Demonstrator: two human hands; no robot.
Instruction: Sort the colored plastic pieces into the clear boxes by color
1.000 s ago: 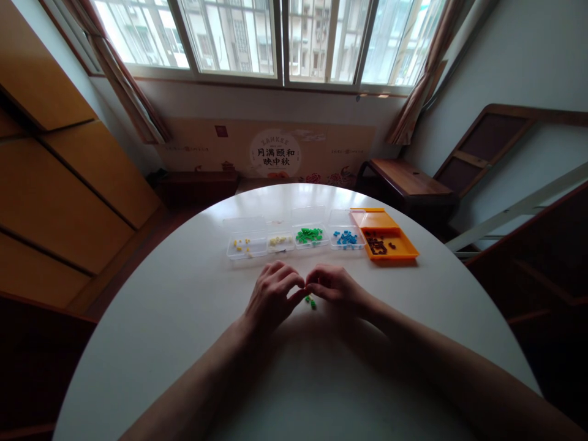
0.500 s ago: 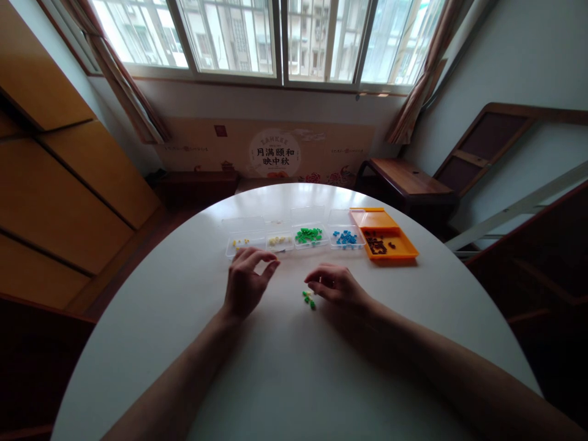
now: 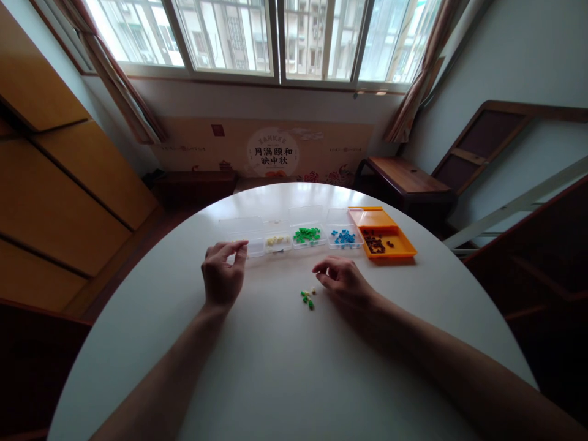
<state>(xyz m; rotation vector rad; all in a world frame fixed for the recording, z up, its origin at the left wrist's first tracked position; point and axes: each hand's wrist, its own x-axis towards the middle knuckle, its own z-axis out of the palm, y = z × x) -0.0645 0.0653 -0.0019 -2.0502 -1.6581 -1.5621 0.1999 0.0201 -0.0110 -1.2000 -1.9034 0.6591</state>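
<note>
We start at 10 o'clock of the round white table (image 3: pixel 285 367), where our left hand (image 3: pixel 222 275) hovers with thumb and forefinger pinched together over the near edge of the leftmost clear box (image 3: pixel 245 244); whether a piece sits in that pinch is too small to tell. The hand covers most of this box. At 12 o'clock the row continues with a clear box of pale yellow pieces (image 3: pixel 277 242), a clear box of green pieces (image 3: pixel 308 235) and a clear box of blue pieces (image 3: pixel 342 236), each just beside the next. At the centre of the table lies a small loose cluster of green and pale pieces (image 3: pixel 307 298), separate from both hands. Just to its 2 o'clock our right hand (image 3: pixel 342 280) rests on the table, fingers loosely curled and parted, holding nothing we can see. At 1 o'clock, ending the row, an orange tray (image 3: pixel 399 246) holds dark pieces.
</note>
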